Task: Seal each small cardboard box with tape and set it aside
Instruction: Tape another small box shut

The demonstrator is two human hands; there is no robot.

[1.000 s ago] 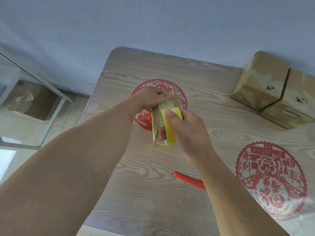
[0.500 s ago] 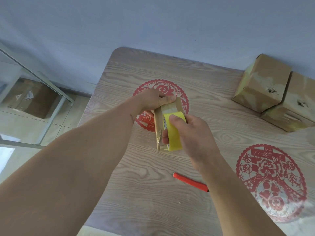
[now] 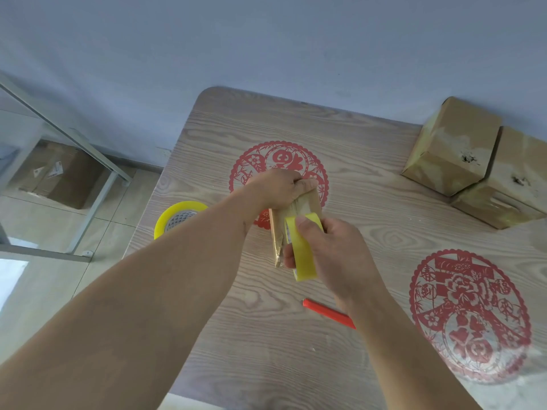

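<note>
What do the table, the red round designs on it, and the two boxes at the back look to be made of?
Table: likely wood-look laminate; even printed grain, matte.
Red designs: seemingly thin cut paper or stickers; lacy holes show the tabletop.
Two boxes: brown cardboard under glossy yellowish tape, shiny in patches.

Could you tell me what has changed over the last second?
The right hand has drawn the yellow tape roll toward the person along the small box. The left hand keeps its grip on the box's far end. The sealed boxes and red cutter stayed put.
</note>
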